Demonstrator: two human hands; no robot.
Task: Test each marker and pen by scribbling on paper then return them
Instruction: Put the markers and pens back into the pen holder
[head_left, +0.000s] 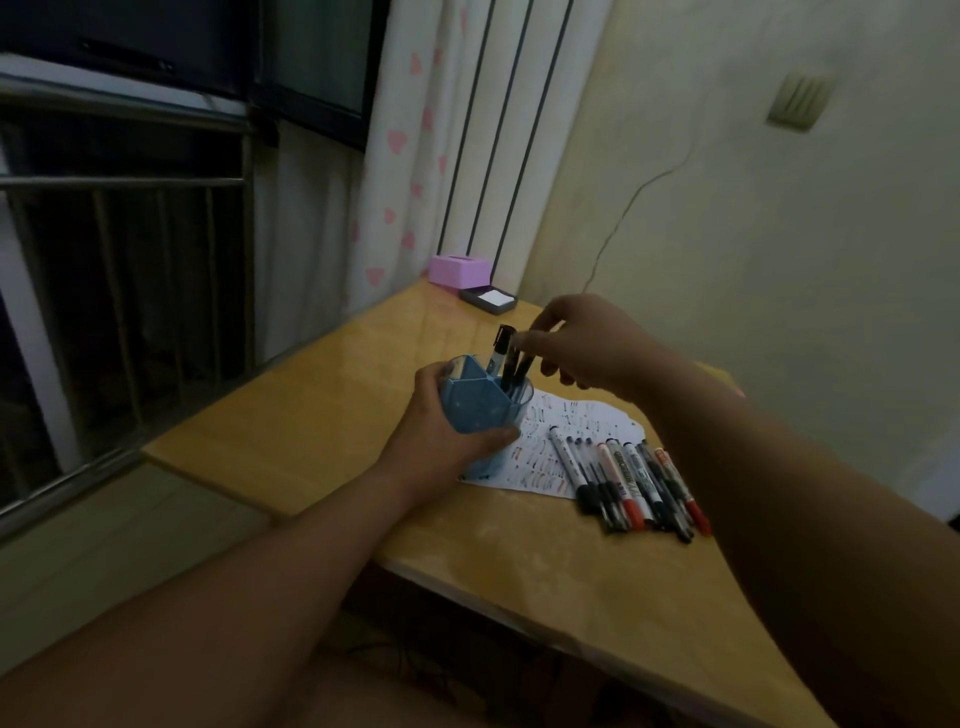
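- Blue pen holder (470, 418) stood on a yellow wooden table (311, 415); taken as reference for all positions.
- Left hand (441, 423) wrapped around the holder from its left and near side, fingers curled across the front wall, thumb up by the rim.
- Right hand (587, 338) hung above and right of the holder, thumb and forefinger pinched on the top end of a dark pen (519, 371) that stood in the holder's right compartment. The other fingers were loosely curled; contact slightly blurred.
- 1 white-barrelled marker (500, 351) with a black cap stood in the holder just left of that pen, leaning a little right.
- Scribbled sheet of paper (566, 428) lay flat right of the holder, touching its base, covered in red and dark strokes.
- Row of markers and pens (634, 483) lay side by side to the holder's right and nearer, partly on the sheet, with black and red caps at the near ends.
- Pink box (460, 270) and grey tray of white notes (488, 300) sat well beyond the holder, at the table's far end.
- Curtain with pink hearts (410, 156) hung behind the holder.
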